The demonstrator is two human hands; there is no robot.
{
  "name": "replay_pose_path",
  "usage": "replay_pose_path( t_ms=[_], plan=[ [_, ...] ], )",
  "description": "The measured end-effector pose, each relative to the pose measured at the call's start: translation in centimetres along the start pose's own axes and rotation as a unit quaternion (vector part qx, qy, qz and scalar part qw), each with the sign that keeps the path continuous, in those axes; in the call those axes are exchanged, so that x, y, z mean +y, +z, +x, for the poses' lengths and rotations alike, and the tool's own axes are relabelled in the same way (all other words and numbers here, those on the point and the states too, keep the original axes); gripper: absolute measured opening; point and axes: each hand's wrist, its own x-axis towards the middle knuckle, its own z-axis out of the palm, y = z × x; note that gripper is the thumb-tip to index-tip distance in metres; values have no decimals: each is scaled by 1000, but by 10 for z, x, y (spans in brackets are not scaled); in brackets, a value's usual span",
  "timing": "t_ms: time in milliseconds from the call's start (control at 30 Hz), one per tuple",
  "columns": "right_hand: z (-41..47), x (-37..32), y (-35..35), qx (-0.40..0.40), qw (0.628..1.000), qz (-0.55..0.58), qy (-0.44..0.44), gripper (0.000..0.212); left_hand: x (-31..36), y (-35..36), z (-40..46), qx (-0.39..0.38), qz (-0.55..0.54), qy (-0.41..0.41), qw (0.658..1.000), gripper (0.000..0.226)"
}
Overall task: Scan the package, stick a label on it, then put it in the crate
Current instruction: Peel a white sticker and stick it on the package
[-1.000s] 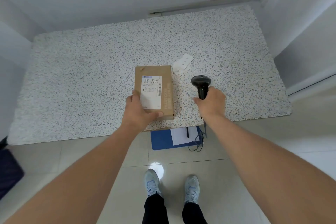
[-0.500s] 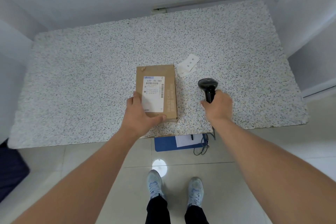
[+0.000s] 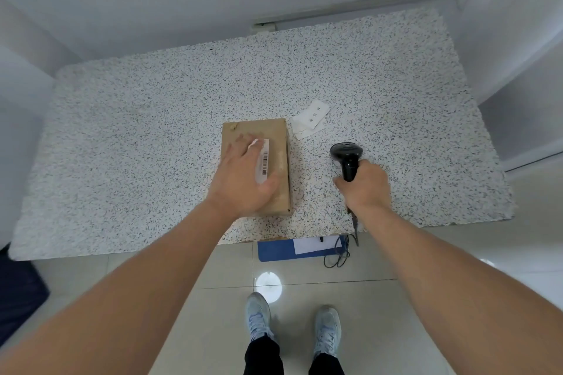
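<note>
A brown cardboard package lies flat on the speckled stone table near its front edge. My left hand rests flat on top of it with fingers spread, covering most of its white shipping label; only the barcode strip shows. The fingers are blurred. My right hand grips the handle of a black barcode scanner, standing to the right of the package, apart from it. Small white labels lie on the table beyond the package's far right corner.
A blue crate with a white sheet in it sits on the floor under the table's front edge. The scanner's cable hangs down beside it. My shoes stand on the tiled floor; walls enclose the table.
My left hand has slid from the package's near corner up onto its top, covering the shipping label. My right hand with the scanner has stayed in about the same place.
</note>
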Motion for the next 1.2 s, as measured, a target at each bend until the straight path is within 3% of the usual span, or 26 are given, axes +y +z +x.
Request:
replay_pose_path(
  t_ms=[167, 300, 400, 533, 933, 1200],
  plan=[
    [2, -19, -24, 26, 999, -28, 2, 72, 24, -4, 33, -28, 55, 39, 997, 54],
    [16, -38, -39, 57, 994, -47, -76, 54, 46, -13, 52, -19, 117, 43, 992, 45],
    [35, -47, -42, 71, 988, -56, -121, 41, 52, -16, 72, -55, 118, 42, 991, 49],
    [62, -66, -37, 21, 989, -37, -142, 31, 41, -11, 113, -80, 104, 66, 989, 51],
    [123, -110, 2, -21, 980, -138, -139, 45, 9, -2, 210, -158, 93, 86, 979, 48],
    [142, -107, 18, -3, 990, -111, -90, 50, -3, 13, 239, -195, 106, 110, 969, 45]
  ],
)
